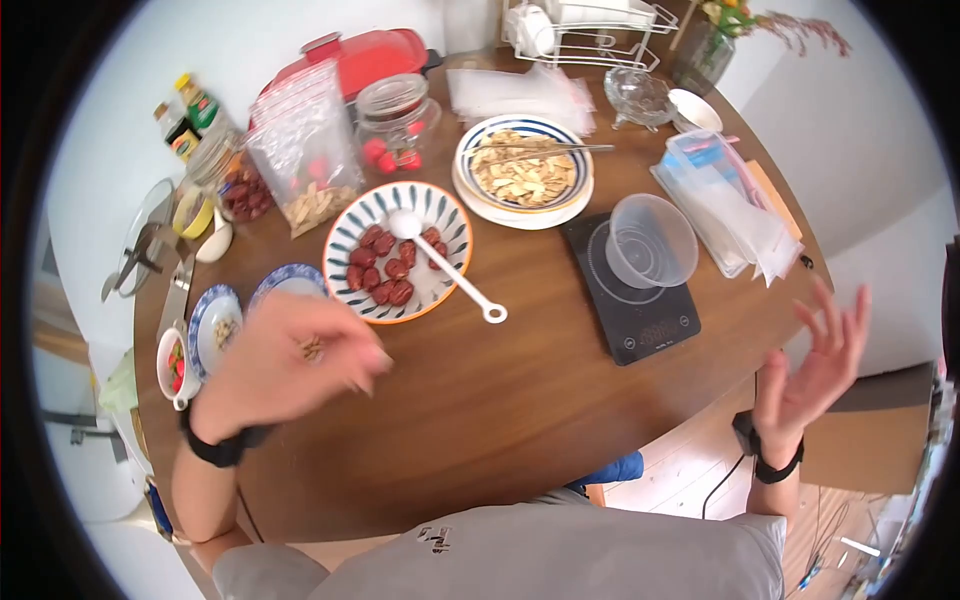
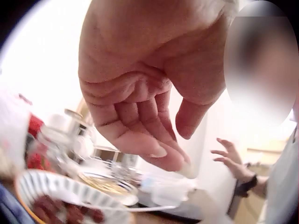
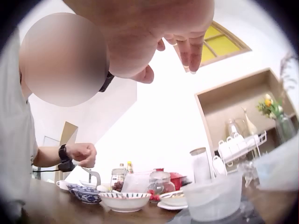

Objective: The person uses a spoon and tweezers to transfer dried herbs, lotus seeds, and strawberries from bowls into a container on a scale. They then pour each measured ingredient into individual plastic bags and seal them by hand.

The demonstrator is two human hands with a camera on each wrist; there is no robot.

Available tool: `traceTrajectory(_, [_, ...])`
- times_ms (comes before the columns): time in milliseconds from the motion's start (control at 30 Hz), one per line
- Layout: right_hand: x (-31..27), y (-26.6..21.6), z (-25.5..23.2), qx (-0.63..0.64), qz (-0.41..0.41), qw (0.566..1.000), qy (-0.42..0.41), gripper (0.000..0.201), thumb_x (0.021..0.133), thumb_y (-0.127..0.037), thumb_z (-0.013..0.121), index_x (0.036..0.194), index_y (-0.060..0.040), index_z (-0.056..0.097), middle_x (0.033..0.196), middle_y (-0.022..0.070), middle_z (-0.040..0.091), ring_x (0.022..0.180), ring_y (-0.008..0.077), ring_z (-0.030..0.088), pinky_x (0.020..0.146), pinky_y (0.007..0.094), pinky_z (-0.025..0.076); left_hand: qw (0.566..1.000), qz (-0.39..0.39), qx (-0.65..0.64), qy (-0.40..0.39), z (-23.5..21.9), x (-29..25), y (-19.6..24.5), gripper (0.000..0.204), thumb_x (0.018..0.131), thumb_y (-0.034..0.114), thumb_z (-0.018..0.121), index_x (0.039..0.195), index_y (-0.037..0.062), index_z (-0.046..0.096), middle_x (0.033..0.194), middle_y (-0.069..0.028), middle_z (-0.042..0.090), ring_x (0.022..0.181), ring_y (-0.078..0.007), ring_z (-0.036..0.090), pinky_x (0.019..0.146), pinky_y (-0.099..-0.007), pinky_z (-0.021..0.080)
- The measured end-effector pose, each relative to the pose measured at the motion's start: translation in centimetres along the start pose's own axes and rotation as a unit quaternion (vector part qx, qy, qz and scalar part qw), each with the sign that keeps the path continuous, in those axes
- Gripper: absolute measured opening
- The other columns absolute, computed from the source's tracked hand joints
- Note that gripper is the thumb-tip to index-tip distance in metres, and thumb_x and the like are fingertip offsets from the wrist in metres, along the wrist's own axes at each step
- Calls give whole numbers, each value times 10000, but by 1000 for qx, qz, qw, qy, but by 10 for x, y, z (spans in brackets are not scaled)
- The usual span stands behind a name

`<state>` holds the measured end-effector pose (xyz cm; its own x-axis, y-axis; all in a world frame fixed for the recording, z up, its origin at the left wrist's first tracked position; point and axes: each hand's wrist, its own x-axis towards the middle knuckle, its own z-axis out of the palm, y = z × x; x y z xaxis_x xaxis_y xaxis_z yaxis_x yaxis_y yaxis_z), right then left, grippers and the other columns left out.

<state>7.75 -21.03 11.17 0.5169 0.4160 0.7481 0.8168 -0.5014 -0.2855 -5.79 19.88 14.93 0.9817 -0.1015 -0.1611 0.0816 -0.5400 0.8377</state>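
My left hand (image 1: 295, 355) is raised over the left side of the table, above the small blue-patterned bowls (image 1: 205, 320). In the left wrist view its fingers (image 2: 149, 135) bend loosely, with nothing between them and the thumb. Beyond it sits a striped bowl (image 1: 455, 215) of dried red dates (image 1: 385, 290), with a white spoon (image 1: 455, 265) laid across. At the table's right edge my right hand (image 1: 815, 370) hovers, fingers spread and holding nothing. Nearest to that hand are a black kitchen scale (image 1: 655, 325) and the clear plastic tub (image 1: 665, 235) on it.
A plate of dried slices (image 1: 530, 180) with tweezers (image 1: 560, 149) stands behind the scale. Plastic bags (image 1: 715, 200) lie at the right. Glass jars (image 1: 395, 105), a bag of slices (image 1: 305, 150), bottles (image 1: 197, 103) and a red-lidded pot (image 1: 370, 60) line the back left. A cup rack (image 1: 600, 40) stands behind.
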Motion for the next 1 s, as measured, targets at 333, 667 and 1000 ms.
traceTrajectory(333, [63,-53,53,97,-29,962,-252,313,822,-94,697,1121,-13,650,766,65,666,764,228,613,677,328,487,784,-54,-484,-384,170,20,-36,251,992,239,549,980,5,638,841,-46,663,759,-104,634,690,-245,504])
traceTrajectory(667, [61,-79,172,57,-165,884,-433,739,728,-75,753,1391,-64,425,806,88,576,705,279,603,588,398,496,653,-41,-594,-469,222,55,-58,349,1018,333,464,1024,20,618,909,-53,646,799,-127,603,750,-254,480])
traceTrajectory(1000, [103,-78,197,162,-47,950,-264,153,860,-20,654,1008,15,672,824,150,684,668,240,665,594,304,520,647,-49,-602,-465,225,56,-63,325,971,344,553,1018,30,621,926,-50,639,813,-126,601,768,-253,488])
